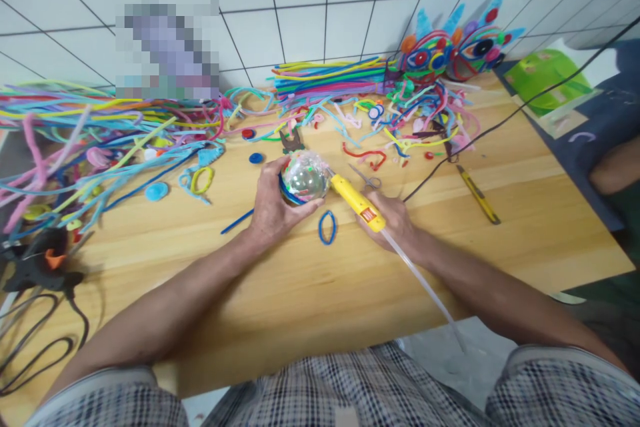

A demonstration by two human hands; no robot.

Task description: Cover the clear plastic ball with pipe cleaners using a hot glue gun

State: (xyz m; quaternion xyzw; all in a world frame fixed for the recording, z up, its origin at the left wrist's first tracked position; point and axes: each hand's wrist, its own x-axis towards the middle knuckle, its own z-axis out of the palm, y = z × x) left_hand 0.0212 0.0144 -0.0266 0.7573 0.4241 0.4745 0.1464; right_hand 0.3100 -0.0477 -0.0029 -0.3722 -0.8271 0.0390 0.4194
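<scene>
My left hand (273, 205) grips a clear shiny ball (304, 177) wrapped with coloured pipe cleaners, held just above the wooden table (310, 280). My right hand (395, 219) holds a yellow glue gun (357, 200) with its nozzle touching the ball's right side. A clear glue stick (425, 287) sticks out of the gun's back toward me. A blue pipe-cleaner loop (327, 227) lies on the table between my hands.
Heaps of coloured pipe cleaners (100, 140) cover the table's left and back. Small scissors (367, 179), a yellow utility knife (479, 195) and a black cable (500, 120) lie to the right. A pipe-cleaner ornament (450, 50) leans on the tiled wall. A second glue gun (43, 260) sits far left.
</scene>
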